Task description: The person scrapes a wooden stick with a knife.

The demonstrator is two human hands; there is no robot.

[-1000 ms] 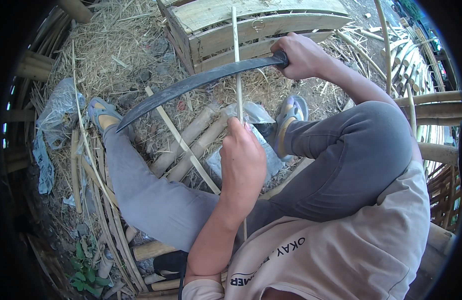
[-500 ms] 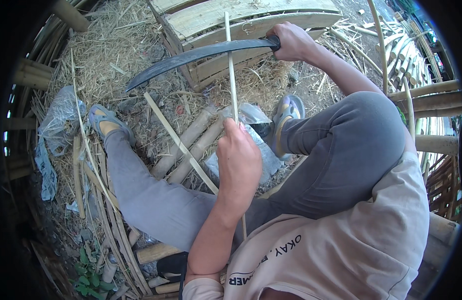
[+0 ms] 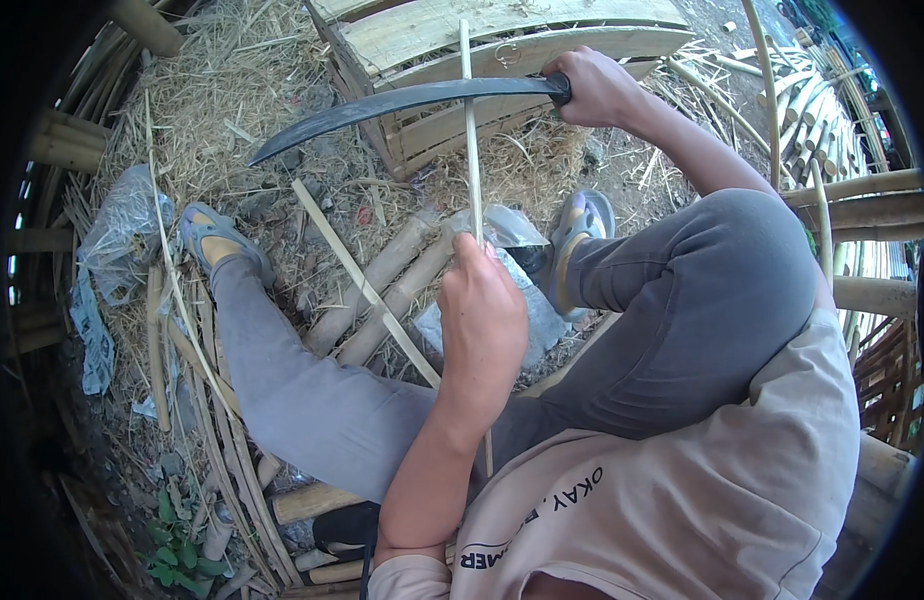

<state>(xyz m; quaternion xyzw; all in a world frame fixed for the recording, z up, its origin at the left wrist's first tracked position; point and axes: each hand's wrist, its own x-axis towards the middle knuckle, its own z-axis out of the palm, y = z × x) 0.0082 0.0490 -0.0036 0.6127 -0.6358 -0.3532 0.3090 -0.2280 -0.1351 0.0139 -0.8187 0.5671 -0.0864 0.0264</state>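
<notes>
In the head view, the left hand (image 3: 485,325) is closed round a thin pale strip (image 3: 473,170) of bamboo or wood, knuckles uppermost, in front of the torso. The strip's long axis runs nearly straight away from the person: its near part shows again beside the left wrist, and its far end lies toward the slatted wooden crate (image 3: 402,42). The right hand (image 3: 600,88) is farther out and to the right of the strip, closed round the black handle (image 3: 559,88) of a long curved knife (image 3: 382,103). The blade lies leftward across the strip, roughly square to it, well beyond the left hand; whether its edge touches I cannot tell. The left hand is thus nearer to the strip, the right apart from it. A second strip (image 3: 347,262) slants left of the left hand, crossing thick poles (image 3: 397,290)
</notes>
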